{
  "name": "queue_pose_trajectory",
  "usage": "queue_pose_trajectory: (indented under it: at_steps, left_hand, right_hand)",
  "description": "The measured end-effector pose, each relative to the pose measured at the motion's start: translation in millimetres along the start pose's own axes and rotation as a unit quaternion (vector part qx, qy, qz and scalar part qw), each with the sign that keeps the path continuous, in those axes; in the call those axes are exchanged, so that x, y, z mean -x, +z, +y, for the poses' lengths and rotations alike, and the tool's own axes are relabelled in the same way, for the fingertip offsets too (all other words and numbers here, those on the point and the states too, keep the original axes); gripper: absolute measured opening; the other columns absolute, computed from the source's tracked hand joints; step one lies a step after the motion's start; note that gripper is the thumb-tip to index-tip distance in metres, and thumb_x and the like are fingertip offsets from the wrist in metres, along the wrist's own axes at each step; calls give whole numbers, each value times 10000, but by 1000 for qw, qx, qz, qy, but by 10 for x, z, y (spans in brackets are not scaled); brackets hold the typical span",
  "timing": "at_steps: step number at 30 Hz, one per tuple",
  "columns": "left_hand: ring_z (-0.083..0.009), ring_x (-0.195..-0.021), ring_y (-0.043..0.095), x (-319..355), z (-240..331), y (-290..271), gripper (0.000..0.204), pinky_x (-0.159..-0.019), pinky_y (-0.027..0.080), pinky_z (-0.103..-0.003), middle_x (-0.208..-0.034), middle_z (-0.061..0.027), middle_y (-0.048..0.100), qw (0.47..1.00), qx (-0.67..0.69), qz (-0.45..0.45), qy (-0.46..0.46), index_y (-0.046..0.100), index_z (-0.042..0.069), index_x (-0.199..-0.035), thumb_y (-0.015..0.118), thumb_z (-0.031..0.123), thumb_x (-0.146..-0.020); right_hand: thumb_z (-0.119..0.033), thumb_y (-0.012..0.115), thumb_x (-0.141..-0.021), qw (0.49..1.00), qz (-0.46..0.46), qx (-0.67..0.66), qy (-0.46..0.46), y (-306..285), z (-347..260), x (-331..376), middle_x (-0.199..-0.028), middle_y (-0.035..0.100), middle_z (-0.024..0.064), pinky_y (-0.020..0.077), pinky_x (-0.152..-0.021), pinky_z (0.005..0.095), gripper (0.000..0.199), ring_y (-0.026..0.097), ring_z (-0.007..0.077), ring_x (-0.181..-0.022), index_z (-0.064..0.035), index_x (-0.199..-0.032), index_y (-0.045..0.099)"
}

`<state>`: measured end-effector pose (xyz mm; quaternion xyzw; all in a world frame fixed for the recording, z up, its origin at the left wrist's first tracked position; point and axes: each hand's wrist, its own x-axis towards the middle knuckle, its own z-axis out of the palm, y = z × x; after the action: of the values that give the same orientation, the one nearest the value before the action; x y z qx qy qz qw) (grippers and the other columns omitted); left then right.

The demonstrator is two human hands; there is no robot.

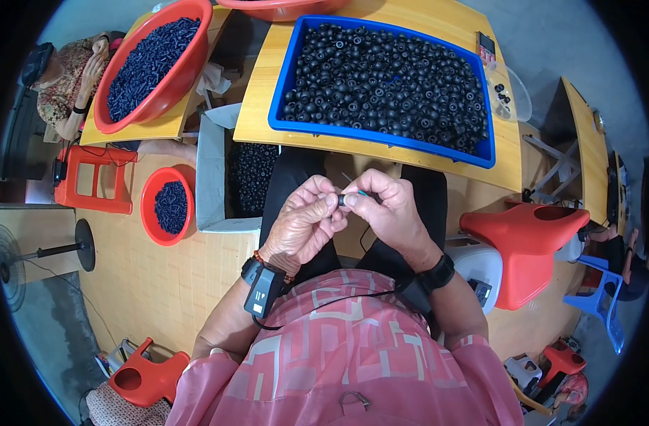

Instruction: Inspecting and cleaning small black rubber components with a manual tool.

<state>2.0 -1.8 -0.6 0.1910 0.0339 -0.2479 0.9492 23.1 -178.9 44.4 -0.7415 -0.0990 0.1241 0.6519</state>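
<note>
Two hands at work, fingertips meeting over the lap. Left hand [304,221] pinched narrow on one small black round part [343,200]; right hand [385,209] closed on the same part from the other side, with a thin teal-tipped tool [363,192] poking out between its fingers. Held above the gap between the knees, just short of the table [260,106] edge.

Risks, as a guess: part slipping from so light a pinch and dropping to the floor; tool tip jabbing a fingertip.

Counted left to right: one large red basin [169,85] of dark pieces, one small red bowl [154,213], one cardboard box [211,177], one blue tray [381,135] heaped with black parts, far too many to number.
</note>
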Motion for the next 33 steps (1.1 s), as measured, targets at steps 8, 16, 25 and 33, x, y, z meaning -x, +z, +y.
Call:
queue_pose_trajectory:
  at_steps: [8, 16, 25, 33]
  left_hand:
    - [-145, -812, 631, 17, -21, -20, 107, -704, 499, -266, -946, -94, 650, 1000, -1, 23, -8, 581, 59, -1047, 616, 63, -945]
    - [-159, -715, 461, 76, 133, -135, 182, -625, 420, -287, -847, -84, 539, 986, 43, 145, 68, 583, 34, -1104, 561, 157, -971]
    - [-206, -745, 517, 214, 432, -622, 385, -697, 442, -327, -895, -144, 599, 896, 177, 352, 203, 513, -86, -1152, 354, 250, -1055]
    - [-318, -1136, 567, -67, 108, -92, 551, -1021, 450, -443, -1172, -209, 599, 987, 82, 117, 72, 508, -53, -1283, 461, 421, -1007]
  right_hand:
    - [-54, 604, -878, 987, 9, -140, 83, 41, 111, -49, -730, 665, 37, 463, -567, 228, 117, 563, 48, -640, 30, -803, 638]
    - [-125, 647, -921, 991, 32, -102, 84, 44, 314, 18, -680, 587, -27, 393, -525, 213, 145, 474, 17, -598, 6, -858, 649]
    - [-131, 671, -911, 997, 22, 6, 79, 54, 351, 115, -716, 599, -34, 407, -569, 206, 130, 477, 19, -644, -3, -893, 658]
    - [-38, 688, -881, 999, 24, -33, 8, 201, 149, 52, -890, 680, 16, 476, -666, 230, 109, 565, 41, -746, 10, -972, 651]
